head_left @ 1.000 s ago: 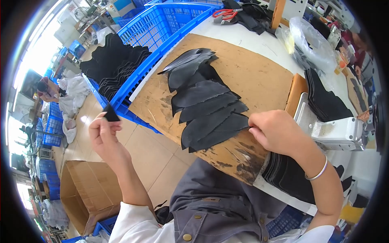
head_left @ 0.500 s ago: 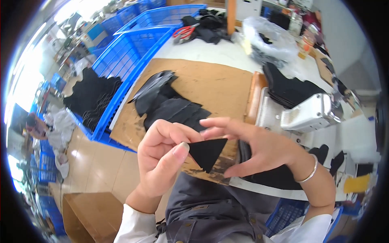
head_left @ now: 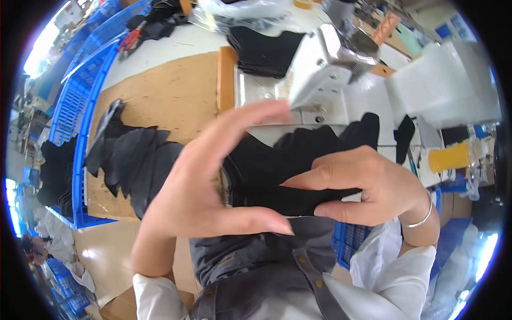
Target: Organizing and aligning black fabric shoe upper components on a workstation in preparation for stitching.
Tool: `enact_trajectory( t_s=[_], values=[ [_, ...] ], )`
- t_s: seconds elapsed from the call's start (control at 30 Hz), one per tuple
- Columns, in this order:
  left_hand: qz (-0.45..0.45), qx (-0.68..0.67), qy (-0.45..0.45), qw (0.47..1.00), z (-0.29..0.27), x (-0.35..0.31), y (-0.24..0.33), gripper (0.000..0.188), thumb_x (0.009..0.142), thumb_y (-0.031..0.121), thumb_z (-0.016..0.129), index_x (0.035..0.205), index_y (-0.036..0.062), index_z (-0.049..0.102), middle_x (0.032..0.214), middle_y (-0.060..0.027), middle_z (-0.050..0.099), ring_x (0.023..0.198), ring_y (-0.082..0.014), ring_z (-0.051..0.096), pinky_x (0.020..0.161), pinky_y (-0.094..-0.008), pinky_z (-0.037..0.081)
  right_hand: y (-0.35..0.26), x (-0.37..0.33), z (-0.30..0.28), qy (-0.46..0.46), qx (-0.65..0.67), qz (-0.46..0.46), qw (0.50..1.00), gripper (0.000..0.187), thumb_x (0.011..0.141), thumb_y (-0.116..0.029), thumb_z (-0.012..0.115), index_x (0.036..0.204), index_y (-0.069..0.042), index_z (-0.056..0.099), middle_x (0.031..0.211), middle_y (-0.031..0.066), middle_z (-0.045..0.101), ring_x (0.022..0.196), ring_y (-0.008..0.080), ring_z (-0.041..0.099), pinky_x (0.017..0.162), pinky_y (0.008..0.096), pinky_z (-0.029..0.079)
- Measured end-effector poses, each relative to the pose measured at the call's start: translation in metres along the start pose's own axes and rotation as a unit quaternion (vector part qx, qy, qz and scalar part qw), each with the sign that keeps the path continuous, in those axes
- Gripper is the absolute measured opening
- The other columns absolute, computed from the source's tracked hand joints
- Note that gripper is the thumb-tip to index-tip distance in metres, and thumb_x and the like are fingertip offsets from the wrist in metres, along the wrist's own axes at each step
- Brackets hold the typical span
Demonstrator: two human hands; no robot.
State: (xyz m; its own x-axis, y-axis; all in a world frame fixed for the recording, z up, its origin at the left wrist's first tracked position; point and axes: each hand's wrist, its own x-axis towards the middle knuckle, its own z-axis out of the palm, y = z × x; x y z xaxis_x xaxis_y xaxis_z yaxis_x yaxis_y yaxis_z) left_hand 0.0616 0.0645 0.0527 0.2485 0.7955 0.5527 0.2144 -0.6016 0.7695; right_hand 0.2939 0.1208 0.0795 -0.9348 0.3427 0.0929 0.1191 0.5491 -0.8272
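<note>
My left hand point(head_left: 197, 186) is raised in the middle with thumb and fingers spread wide apart; nothing shows between them, and its edges are blurred. To its right, my right hand point(head_left: 368, 186) hovers over or touches a spread of black fabric pieces point(head_left: 266, 165) along the table's near edge. Its thumb and fingers are parted, with black cloth visible in the gap; whether they touch that cloth cannot be told. Against the black behind the hands, no separate triangular piece can be made out.
A white sewing machine point(head_left: 314, 66) stands beyond my hands, beside stacked black pieces point(head_left: 266, 50). Overlapping black pieces point(head_left: 141, 154) lie on a brown board point(head_left: 170, 90) at left. Blue baskets point(head_left: 80, 106) flank the board. A yellow object point(head_left: 449, 159) sits at right.
The view has swung right, toward the sewing machine. My left hand has let go of the black triangular piece and spread its fingers. My right hand is now over the black fabric pieces.
</note>
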Motion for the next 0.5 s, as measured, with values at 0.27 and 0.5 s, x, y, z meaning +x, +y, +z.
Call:
enact_trajectory(
  t_s=[0.27, 0.5],
  values=[
    [-0.231, 0.043, -0.163, 0.958, 0.042, 0.007, -0.011, 0.022, 0.077, 0.015, 0.078, 0.082, -0.0018, 0.064, 0.065, -0.0076, 0.060, 0.056, -0.0087, 0.050, 0.052, -0.0269, 0.040, 0.021, -0.037, 0.000, 0.092, 0.021, 0.238, 0.967, 0.029, 0.076, -0.010, 0.073, 0.100, 0.002, 0.061, 0.089, 0.0152, 0.066, 0.079, 0.0231, 0.064, 0.075, 0.0305, 0.049],
    [-0.233, 0.140, -0.184, 0.945, 0.061, 0.000, -0.014, 0.031, 0.076, 0.023, 0.080, 0.077, -0.0023, 0.061, 0.055, -0.0161, 0.050, 0.044, -0.0317, 0.042, 0.044, -0.0327, 0.038, 0.037, -0.051, 0.011, 0.123, -0.020, 0.215, 0.969, 0.029, 0.076, -0.012, 0.075, 0.098, 0.002, 0.060, 0.081, 0.0150, 0.065, 0.065, 0.0232, 0.063, 0.061, 0.0310, 0.048]
  ],
)
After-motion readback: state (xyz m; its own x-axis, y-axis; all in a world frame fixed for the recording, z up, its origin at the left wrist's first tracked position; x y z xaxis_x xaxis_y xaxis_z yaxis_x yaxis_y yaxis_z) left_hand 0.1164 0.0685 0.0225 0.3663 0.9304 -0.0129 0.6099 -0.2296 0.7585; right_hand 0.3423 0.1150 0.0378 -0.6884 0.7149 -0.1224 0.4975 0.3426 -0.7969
